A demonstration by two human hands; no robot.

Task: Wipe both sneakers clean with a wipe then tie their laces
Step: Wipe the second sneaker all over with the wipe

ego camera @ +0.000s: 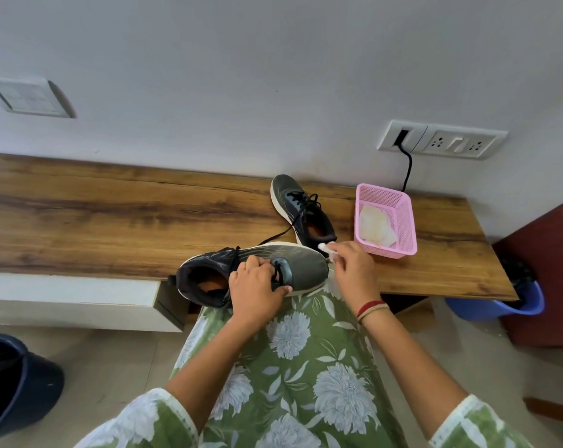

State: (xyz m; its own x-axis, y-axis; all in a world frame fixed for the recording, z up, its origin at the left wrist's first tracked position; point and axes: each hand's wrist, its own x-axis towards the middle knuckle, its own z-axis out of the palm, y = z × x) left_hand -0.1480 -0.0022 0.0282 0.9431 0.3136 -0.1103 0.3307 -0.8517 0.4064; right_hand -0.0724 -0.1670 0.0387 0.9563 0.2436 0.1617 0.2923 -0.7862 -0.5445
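2 sneakers at the bench, 1 in my grip with a wipe at its toe.

The long wooden bench runs along the wall in front of me. The near sneaker lies at its front edge, partly over my lap, with its toe pointing right and its heel opening to the left. The far sneaker stands on the bench behind it, toe toward the wall, its black laces loose, with 1 end trailing forward. A pink basket sits just to its right, with a crumpled pale sheet inside. My left hand grips the near sneaker across the middle, fingers curled over the top and thumb along the sole edge. My right hand pinches a small white wipe right at that sneaker's toe.
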